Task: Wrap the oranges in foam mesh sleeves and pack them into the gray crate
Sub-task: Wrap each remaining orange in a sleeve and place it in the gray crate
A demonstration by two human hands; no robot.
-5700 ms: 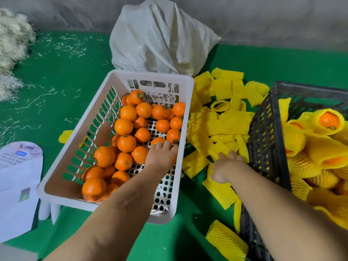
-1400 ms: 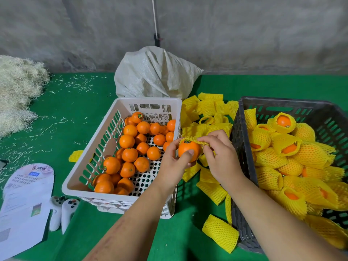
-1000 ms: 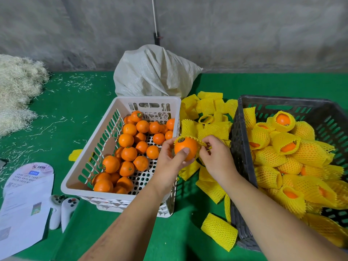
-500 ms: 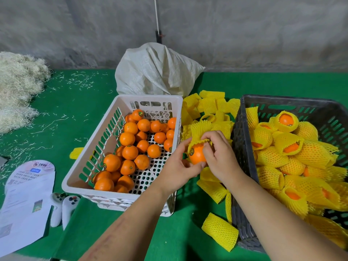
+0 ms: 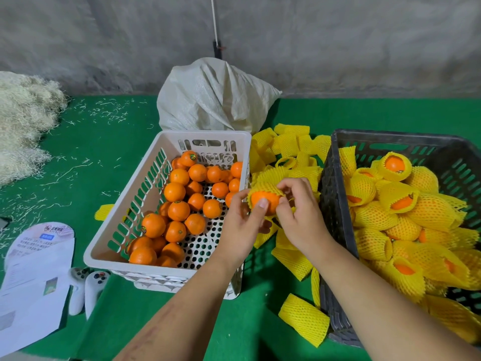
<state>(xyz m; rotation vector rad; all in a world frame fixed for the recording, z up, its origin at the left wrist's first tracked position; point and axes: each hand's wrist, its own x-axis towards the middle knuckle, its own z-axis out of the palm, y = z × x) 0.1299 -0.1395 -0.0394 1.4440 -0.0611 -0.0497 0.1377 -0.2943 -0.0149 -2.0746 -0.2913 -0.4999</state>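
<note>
Hands meet between two crates, both working on one orange (image 5: pixel 265 201). The left hand (image 5: pixel 243 222) cups the fruit from below and the near side, thumb pressed flat on its bare face, fingers curled behind it. The right hand (image 5: pixel 299 217) pinches the edge of a yellow foam mesh sleeve (image 5: pixel 263 187) that caps the top of the orange, thumb and forefinger closed on the mesh, the other fingers loosely bent. About half of the fruit shows below the sleeve.

To the left of the left hand sits the white crate (image 5: pixel 125 230) with loose oranges (image 5: pixel 179 211), roughly two dozen that I can count, some hidden under others. To the right of the right hand stands the gray crate (image 5: pixel 333 162), filled with wrapped oranges (image 5: pixel 395 165); I make out around fifteen, though the far ones blur into one yellow mass.

Beyond and under the hands lies a heap of empty sleeves (image 5: pixel 289 144), a dozen or more, too jumbled for an exact number. One further sleeve (image 5: pixel 304 319) lies alone nearer than the right forearm, and one small one (image 5: pixel 104 212) beyond the white crate's left wall.

Behind the white crate slumps one white sack (image 5: pixel 213 97). Far left of the left arm are one paper leaflet (image 5: pixel 33 277), two white controllers (image 5: pixel 88 287) and a pile of pale shredded fibre (image 5: pixel 23 121), all on the green mat (image 5: pixel 91 152).
</note>
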